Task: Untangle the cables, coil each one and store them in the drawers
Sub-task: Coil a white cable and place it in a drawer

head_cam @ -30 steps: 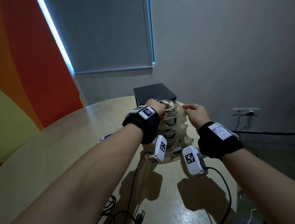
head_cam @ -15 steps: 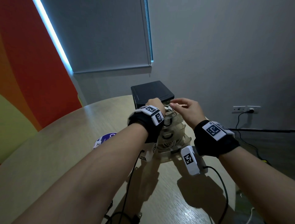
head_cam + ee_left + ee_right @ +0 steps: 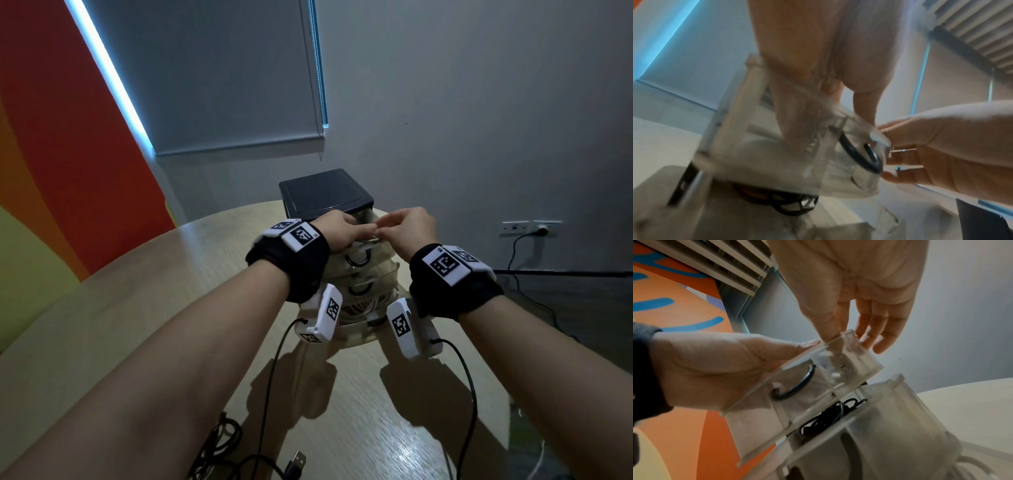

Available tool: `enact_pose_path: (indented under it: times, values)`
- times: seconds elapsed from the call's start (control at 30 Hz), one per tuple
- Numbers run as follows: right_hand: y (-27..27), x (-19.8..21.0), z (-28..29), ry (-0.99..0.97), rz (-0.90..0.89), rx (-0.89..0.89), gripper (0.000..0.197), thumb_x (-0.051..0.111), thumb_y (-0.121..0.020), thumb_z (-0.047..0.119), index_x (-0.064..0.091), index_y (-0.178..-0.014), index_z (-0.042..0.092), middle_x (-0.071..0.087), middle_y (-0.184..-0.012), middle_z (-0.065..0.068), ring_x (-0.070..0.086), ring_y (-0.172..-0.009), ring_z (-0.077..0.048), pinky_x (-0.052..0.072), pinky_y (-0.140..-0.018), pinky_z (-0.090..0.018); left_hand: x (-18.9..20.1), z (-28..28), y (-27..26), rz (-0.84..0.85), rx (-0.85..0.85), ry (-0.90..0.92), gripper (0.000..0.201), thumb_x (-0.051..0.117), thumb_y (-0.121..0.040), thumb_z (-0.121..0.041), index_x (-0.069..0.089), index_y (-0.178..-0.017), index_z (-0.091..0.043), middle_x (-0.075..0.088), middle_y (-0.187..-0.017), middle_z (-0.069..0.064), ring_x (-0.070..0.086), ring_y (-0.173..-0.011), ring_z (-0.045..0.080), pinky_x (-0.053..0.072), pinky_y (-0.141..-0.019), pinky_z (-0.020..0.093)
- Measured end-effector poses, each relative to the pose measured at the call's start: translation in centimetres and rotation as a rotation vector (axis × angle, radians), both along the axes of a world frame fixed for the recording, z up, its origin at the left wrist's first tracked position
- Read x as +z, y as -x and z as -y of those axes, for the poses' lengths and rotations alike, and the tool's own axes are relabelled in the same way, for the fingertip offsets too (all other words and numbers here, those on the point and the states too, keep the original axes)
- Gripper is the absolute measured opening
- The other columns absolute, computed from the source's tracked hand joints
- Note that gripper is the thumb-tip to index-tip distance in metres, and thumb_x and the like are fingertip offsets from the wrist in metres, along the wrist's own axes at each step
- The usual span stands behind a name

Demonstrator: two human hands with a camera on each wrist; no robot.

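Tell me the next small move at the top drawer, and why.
Probably push the top drawer shut. It stands pulled out of the black-topped drawer unit, with the left hand and right hand both at its front rim, and a white cable seems already tucked inside it. A black cable still lies on the table for later.

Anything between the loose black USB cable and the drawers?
Nothing visible. The black USB cable lies at the table's near edge; bare wooden tabletop runs to the translucent plastic drawer unit. Left hand and right hand are at its top drawer.
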State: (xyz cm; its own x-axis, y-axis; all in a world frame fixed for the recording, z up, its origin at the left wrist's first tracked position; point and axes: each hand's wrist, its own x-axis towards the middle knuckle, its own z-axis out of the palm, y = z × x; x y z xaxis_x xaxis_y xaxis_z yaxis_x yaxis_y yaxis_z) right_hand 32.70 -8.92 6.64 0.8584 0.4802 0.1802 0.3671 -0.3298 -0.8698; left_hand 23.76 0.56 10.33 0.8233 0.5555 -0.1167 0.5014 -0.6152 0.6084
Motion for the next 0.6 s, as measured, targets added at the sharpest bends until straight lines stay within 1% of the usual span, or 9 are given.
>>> enact_pose_path:
  times: [0.07,0.1,0.17,0.23,0.3,0.37,0.43,0.5,0.6]
  values:
    - [-0.1,-0.1,0.0,-0.022,-0.014,-0.003,0.014,0.073,-0.078,0.011,0.075,-0.092,0.012,0.071,-0.095,-0.007,0.065,-0.095,-0.018,0.048,-0.082,-0.023,0.2,-0.2,0.1,-0.022,-0.045,-0.013,0.044,0.058,-0.087,-0.048,0.061,-0.117,-0.016,0.056,-0.103,-0.003,0.053,-0.097,0.013,0.042,-0.083,0.026]
    - [-0.1,-0.1,0.0,-0.031,-0.018,-0.003,0.014,0.073,-0.078,0.011,0.075,-0.093,0.012,0.071,-0.096,-0.007,0.064,-0.094,-0.017,0.047,-0.081,-0.023,0.3,-0.2,0.1,-0.037,-0.058,-0.036,0.039,0.059,-0.086,-0.048,0.061,-0.112,-0.019,0.057,-0.103,-0.003,0.055,-0.099,0.015,0.043,-0.082,0.025]
    - [0.0,0.0,0.0,-0.037,-0.023,-0.004,0.015,0.072,-0.079,0.010,0.075,-0.093,0.012,0.072,-0.096,-0.007,0.063,-0.092,-0.015,0.044,-0.078,-0.020,0.1,-0.3,-0.3,-0.055,-0.068,-0.071,0.045,0.059,-0.087,-0.047,0.064,-0.112,-0.010,0.065,-0.108,0.004,0.060,-0.105,0.021,0.045,-0.088,0.030]
    - [0.1,0.0,0.1,-0.040,-0.022,-0.008,0.014,0.070,-0.080,0.010,0.075,-0.092,0.013,0.072,-0.096,-0.006,0.063,-0.093,-0.014,0.043,-0.078,-0.019,0.1,-0.1,-0.4,-0.080,-0.059,-0.102,0.046,0.057,-0.089,-0.045,0.063,-0.115,-0.008,0.066,-0.112,0.009,0.060,-0.108,0.024,0.044,-0.089,0.031]
    - [0.2,0.0,0.1,-0.040,-0.016,-0.012,0.014,0.066,-0.082,0.008,0.075,-0.092,0.014,0.072,-0.097,-0.006,0.063,-0.095,-0.015,0.045,-0.081,-0.021,0.0,0.1,-0.6,-0.126,-0.046,-0.160,0.042,0.054,-0.092,-0.041,0.062,-0.114,-0.006,0.065,-0.112,0.011,0.059,-0.107,0.026,0.043,-0.083,0.030]
    - [0.3,0.0,0.1,-0.039,-0.010,-0.009,0.018,0.062,-0.083,0.007,0.075,-0.093,0.014,0.071,-0.099,-0.005,0.062,-0.097,-0.016,0.046,-0.083,-0.022,0.0,0.3,-0.8,-0.180,-0.036,-0.230,0.039,0.053,-0.094,-0.036,0.060,-0.118,-0.006,0.063,-0.116,0.012,0.057,-0.110,0.026,0.043,-0.087,0.031]
    - [0.5,0.0,0.2,-0.045,-0.008,-0.002,0.019,0.061,-0.083,0.008,0.075,-0.095,0.014,0.072,-0.100,-0.006,0.063,-0.099,-0.017,0.046,-0.086,-0.022,-0.1,0.4,-0.9,-0.185,-0.029,-0.276,0.037,0.057,-0.092,-0.034,0.059,-0.120,-0.010,0.062,-0.119,0.009,0.057,-0.112,0.024,0.042,-0.089,0.029]
    - [0.5,-0.1,0.3,-0.046,-0.015,0.012,0.019,0.061,-0.082,0.009,0.075,-0.096,0.013,0.072,-0.101,-0.007,0.063,-0.101,-0.018,0.046,-0.089,-0.024,-0.2,0.4,-0.8,-0.144,-0.020,-0.248,0.038,0.061,-0.089,-0.035,0.061,-0.122,-0.015,0.063,-0.120,0.003,0.057,-0.113,0.021,0.042,-0.088,0.026]
    - [0.4,-0.1,0.6,-0.038,-0.027,0.032,0.018,0.064,-0.082,0.011,0.074,-0.097,0.013,0.071,-0.101,-0.006,0.063,-0.100,-0.017,0.046,-0.087,-0.024,-0.1,0.6,-0.1,-0.066,-0.052,-0.146,0.038,0.054,-0.092,-0.041,0.062,-0.123,-0.021,0.065,-0.118,0.000,0.058,-0.111,0.017,0.045,-0.084,0.025]
